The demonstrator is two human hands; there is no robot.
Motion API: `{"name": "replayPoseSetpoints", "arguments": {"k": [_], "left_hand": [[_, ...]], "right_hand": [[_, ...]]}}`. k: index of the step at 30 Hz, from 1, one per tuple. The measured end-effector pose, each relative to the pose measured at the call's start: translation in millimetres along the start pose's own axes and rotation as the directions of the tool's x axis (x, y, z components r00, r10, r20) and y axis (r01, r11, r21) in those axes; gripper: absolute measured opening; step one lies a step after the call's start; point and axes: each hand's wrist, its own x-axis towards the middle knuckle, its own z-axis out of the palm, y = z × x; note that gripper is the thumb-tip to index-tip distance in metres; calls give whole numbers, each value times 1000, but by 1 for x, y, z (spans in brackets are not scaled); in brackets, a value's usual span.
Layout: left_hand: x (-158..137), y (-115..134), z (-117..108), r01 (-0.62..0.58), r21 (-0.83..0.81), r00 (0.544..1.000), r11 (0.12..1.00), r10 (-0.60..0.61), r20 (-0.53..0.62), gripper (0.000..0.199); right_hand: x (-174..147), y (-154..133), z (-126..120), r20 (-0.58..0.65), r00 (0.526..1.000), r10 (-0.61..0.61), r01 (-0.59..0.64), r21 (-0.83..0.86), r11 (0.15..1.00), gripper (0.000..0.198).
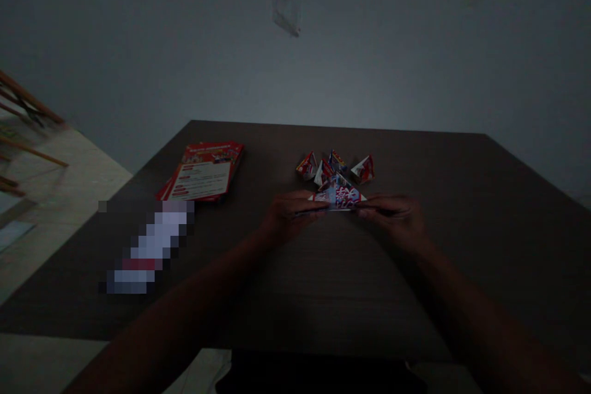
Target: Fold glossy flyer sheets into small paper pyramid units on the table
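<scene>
Between my two hands is a folded printed paper (340, 194), triangular in outline, with red, white and blue print facing me. My left hand (295, 212) is closed on its left side and my right hand (392, 215) on its right side, fingers pinching the edges. Just beyond it, small folded paper pieces with pointed tops stand on the dark table: a red and white one (307, 166) at the left, a bluish one (338, 161) in the middle, and another red and white one (363, 169) at the right. One more is partly hidden behind the held paper.
A stack of red and white printed leaflets (205, 172) lies at the table's left. Nearer me is a pixelated, unreadable object (154, 246). A pale wall (323, 80) rises behind the table (295, 295). Wooden furniture legs (34, 148) stand on the floor at the far left.
</scene>
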Motion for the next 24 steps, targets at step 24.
{"name": "replayPoseSetpoints", "arguments": {"k": [24], "left_hand": [[1, 13, 8, 391, -350, 795, 851, -504, -339, 18]], "right_hand": [[-1, -2, 14, -234, 952, 197, -139, 240, 961, 24]]}}
